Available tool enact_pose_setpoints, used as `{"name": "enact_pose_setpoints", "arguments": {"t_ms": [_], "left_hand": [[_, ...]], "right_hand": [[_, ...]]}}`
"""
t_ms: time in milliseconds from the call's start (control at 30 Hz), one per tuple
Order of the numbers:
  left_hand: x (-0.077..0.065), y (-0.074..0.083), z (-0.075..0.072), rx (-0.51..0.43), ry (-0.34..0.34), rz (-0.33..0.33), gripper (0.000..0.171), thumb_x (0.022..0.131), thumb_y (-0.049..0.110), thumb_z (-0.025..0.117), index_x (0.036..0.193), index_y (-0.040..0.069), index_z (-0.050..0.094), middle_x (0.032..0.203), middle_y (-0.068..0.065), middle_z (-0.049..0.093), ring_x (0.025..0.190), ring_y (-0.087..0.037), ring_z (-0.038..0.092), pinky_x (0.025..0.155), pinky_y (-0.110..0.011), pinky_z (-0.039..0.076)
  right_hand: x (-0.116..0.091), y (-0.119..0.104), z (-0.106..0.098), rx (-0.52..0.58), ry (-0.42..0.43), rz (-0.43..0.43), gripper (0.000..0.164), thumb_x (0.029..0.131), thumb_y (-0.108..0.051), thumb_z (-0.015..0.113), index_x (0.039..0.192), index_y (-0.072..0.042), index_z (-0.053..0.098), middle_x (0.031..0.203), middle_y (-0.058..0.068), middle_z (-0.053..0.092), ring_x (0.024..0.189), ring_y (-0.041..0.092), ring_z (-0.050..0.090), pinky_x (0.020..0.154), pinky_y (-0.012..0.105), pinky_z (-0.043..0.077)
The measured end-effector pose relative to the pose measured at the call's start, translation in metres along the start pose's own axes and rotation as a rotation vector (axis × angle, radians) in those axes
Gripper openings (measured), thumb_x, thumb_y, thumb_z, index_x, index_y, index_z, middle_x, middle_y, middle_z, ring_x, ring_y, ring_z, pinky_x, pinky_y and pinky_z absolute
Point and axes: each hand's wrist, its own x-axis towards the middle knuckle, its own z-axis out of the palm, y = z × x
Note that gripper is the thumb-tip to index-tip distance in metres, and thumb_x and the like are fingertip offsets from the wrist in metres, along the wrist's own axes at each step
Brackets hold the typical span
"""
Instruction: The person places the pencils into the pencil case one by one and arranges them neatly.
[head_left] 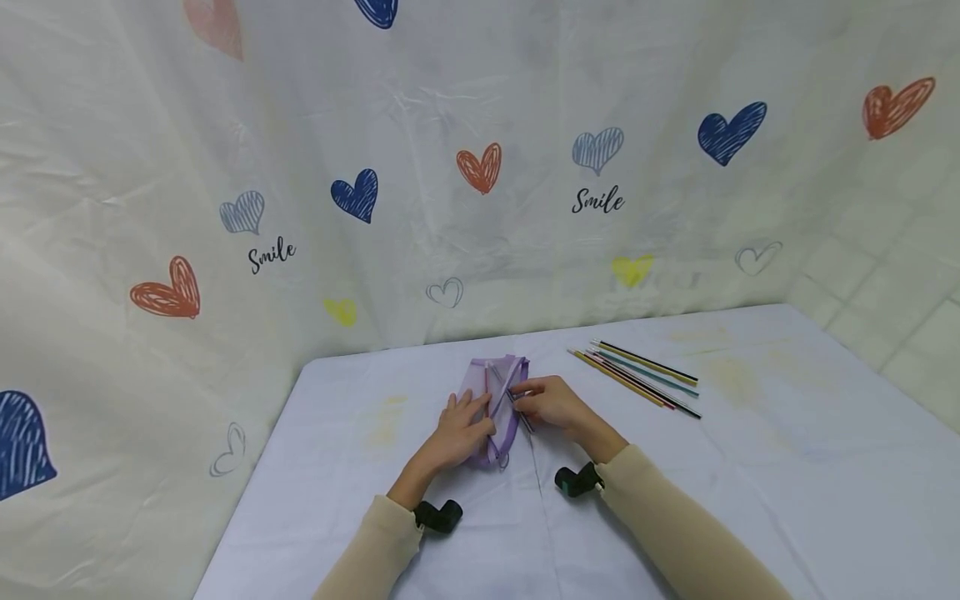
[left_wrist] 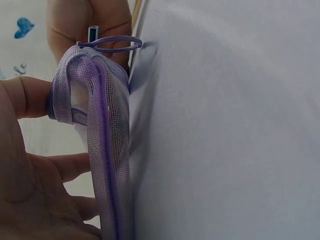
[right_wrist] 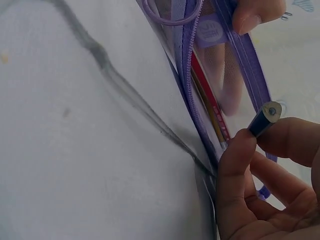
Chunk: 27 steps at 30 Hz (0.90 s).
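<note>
A purple mesh pencil case (head_left: 476,377) lies on the table with its zipper undone. My left hand (head_left: 454,433) lies across its left side, and the thumb holds the zipper edge in the right wrist view. My right hand (head_left: 553,404) pinches a dark blue pencil (right_wrist: 261,120) between thumb and forefinger at the case's opening. This pencil slants up into the case; its far end is hard to make out. Inside the case lie a red pencil (right_wrist: 210,92) and a yellowish one beside it. A purple loop (left_wrist: 117,44) hangs at the case's near end.
Several pencils (head_left: 637,375) in yellow, black, green and red lie loosely together to the right of the case. A white cloth covers the table (head_left: 337,533). Behind it hangs a curtain (head_left: 525,250) printed with hearts.
</note>
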Motion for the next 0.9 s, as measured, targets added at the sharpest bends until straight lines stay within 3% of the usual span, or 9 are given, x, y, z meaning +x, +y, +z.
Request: {"name": "enact_pose_setpoints", "arguments": {"t_ms": [167, 700, 900], "left_hand": [[0.0, 0.001, 0.0, -0.01, 0.0, 0.002, 0.075, 0.088, 0.042, 0.049, 0.158, 0.015, 0.041, 0.168, -0.026, 0.018, 0.156, -0.053, 0.0, 0.124, -0.067, 0.005], [-0.001, 0.0, 0.001, -0.008, 0.009, 0.001, 0.076, 0.087, 0.041, 0.05, 0.158, 0.013, 0.042, 0.168, -0.027, 0.018, 0.156, -0.053, 0.0, 0.123, -0.068, 0.005], [-0.001, -0.001, 0.002, -0.004, 0.011, 0.012, 0.074, 0.089, 0.039, 0.048, 0.157, 0.012, 0.042, 0.168, -0.028, 0.02, 0.155, -0.055, 0.002, 0.123, -0.07, 0.007]], "right_hand": [[0.002, -0.002, 0.006, 0.013, 0.003, -0.015, 0.038, 0.092, -0.007, 0.068, 0.128, 0.003, 0.068, 0.119, 0.016, 0.07, 0.082, 0.012, 0.061, 0.069, 0.024, 0.053], [0.003, -0.002, 0.019, 0.011, 0.033, 0.011, 0.035, 0.09, -0.006, 0.07, 0.125, 0.002, 0.069, 0.101, 0.014, 0.07, 0.08, 0.015, 0.066, 0.071, 0.027, 0.059], [0.003, -0.001, 0.02, 0.049, -0.006, -0.009, 0.03, 0.092, -0.003, 0.068, 0.121, 0.006, 0.069, 0.098, 0.014, 0.072, 0.076, 0.013, 0.067, 0.073, 0.028, 0.061]]}}
